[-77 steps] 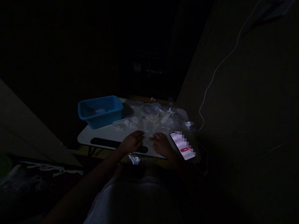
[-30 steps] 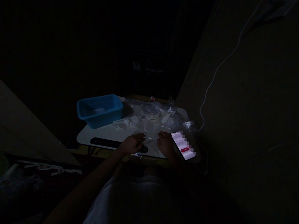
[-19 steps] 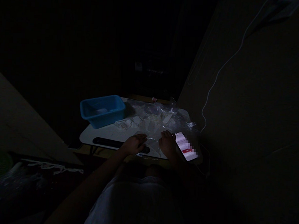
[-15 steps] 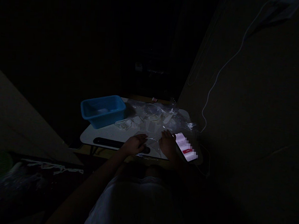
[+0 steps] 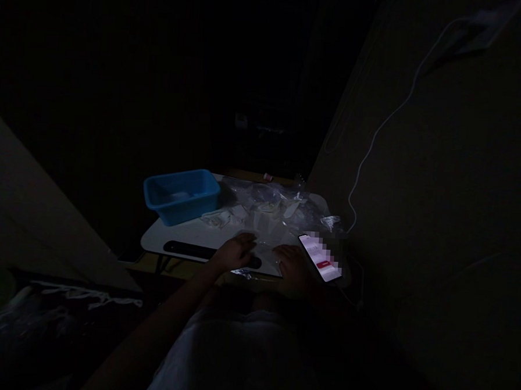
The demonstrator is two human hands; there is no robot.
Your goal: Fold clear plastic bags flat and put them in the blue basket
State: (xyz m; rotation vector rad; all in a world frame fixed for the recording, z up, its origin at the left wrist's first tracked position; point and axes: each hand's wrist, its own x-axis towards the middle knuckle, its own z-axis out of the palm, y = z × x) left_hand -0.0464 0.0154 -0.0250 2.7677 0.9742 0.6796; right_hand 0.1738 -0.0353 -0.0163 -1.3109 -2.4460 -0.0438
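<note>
A clear plastic sheet or bag (image 5: 266,253) lies flat at the front of a small white table (image 5: 158,233). On its left side rests my left hand (image 5: 238,251), fingers stretched to the right across the plastic, thumb apart below them. My right hand (image 5: 291,262) is over the plastic's right part, its fingers extended to the left and slightly bent. Dim light hides the exact contact of the fingertips. Behind the hands are crumpled clear plastic bags (image 5: 303,212) and small folded whitish pieces (image 5: 218,218). A lit phone (image 5: 316,253) lies just right of my right hand.
A blue plastic basin (image 5: 190,206) stands at the table's back left, with something pale inside. A dark slot (image 5: 188,249) runs along the front edge. A white cable (image 5: 377,131) hangs down the right wall. Clear plastic (image 5: 27,322) lies at the lower left.
My right hand has slid down toward me over the plastic, away from the phone's top edge. My left hand stays in nearly the same place. The view has shifted slightly.
</note>
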